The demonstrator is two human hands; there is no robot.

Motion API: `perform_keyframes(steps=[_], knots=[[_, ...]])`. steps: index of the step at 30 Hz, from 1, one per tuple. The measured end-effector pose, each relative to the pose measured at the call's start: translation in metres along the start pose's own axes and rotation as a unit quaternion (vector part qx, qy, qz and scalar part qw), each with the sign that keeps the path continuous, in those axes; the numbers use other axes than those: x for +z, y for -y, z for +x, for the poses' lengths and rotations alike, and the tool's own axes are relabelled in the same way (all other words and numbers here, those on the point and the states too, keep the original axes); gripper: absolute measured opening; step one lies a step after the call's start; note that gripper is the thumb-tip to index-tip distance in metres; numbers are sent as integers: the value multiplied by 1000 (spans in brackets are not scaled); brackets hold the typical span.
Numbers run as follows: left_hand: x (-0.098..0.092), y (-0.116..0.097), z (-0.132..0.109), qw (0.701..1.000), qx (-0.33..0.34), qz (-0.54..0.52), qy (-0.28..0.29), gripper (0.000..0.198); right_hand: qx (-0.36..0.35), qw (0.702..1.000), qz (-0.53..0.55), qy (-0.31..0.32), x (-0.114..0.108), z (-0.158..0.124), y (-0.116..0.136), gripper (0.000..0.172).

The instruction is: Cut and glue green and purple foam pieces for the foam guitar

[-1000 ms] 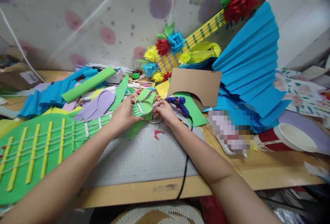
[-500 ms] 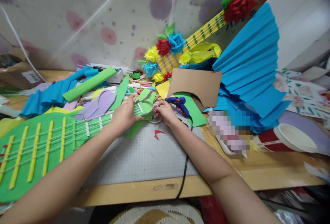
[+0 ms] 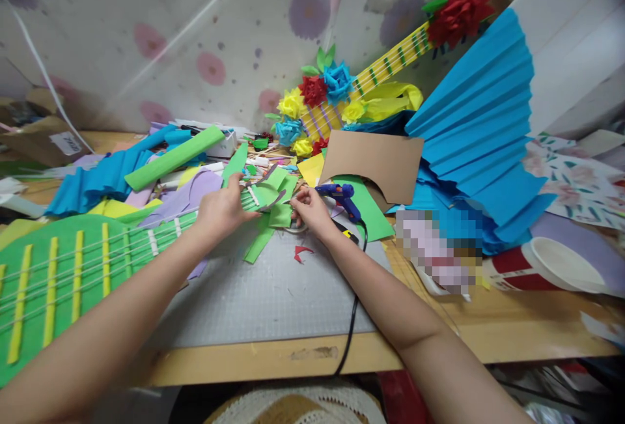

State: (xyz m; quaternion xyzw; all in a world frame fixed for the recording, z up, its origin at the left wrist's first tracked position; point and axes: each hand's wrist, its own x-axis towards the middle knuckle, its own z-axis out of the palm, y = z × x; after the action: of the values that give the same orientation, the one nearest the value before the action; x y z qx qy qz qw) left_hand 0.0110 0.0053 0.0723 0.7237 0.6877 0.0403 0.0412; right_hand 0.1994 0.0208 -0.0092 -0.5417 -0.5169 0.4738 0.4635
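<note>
A green paper guitar (image 3: 63, 268) with yellow frets and white strings lies across the left of the grey cutting mat (image 3: 273, 294). My left hand (image 3: 222, 210) is closed around its neck near the head (image 3: 266, 196). My right hand (image 3: 308, 210) pinches something small at the tip of the head, beside a clear tape roll; I cannot make out what it holds. A blue glue gun (image 3: 339, 195) lies just behind my right hand, its black cord running down over the mat.
Green, purple and yellow paper scraps (image 3: 195, 189) pile up behind the guitar. A brown cardboard piece (image 3: 375, 160), a blue pleated fan (image 3: 478, 131), a second flowered guitar (image 3: 336, 95) and a red paper cup (image 3: 532, 264) crowd the back and right.
My left hand has pulled the green guitar to the left, so its body slides further off the frame. My right hand stays at the guitar's head.
</note>
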Motion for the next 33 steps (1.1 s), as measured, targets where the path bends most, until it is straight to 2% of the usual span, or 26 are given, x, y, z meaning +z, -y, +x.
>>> perform_keyframes(steps=[4, 7, 11, 14, 17, 20, 23, 28, 33], knots=[[2, 6, 2, 1000, 9, 1, -11, 86, -60, 985, -161, 14, -2, -9, 7, 14], [7, 8, 4, 1000, 7, 1, -11, 85, -118, 948, -291, 44, -2, -17, 14, 15], [5, 10, 7, 1000, 8, 2, -14, 83, -153, 888, -429, 66, -2, -23, 19, 29], [0, 11, 8, 1000, 13, 2, -21, 81, -147, 868, -468, 74, 0, -25, 18, 39], [0, 12, 6, 999, 16, 0, -32, 79, -144, 873, -460, 68, 1, -23, 16, 39], [6, 11, 0, 999, 19, -8, -29, 80, -140, 900, -411, 47, -3, -17, 17, 30], [15, 7, -9, 1000, 18, -16, -11, 80, -125, 924, -361, 22, -12, -10, 22, 19], [29, 0, -21, 999, 23, -29, 3, 79, -87, 943, -320, -24, -27, -7, 27, 9], [21, 3, -17, 999, 30, -22, 17, 78, -79, 955, -285, -28, -23, -8, 17, 11]])
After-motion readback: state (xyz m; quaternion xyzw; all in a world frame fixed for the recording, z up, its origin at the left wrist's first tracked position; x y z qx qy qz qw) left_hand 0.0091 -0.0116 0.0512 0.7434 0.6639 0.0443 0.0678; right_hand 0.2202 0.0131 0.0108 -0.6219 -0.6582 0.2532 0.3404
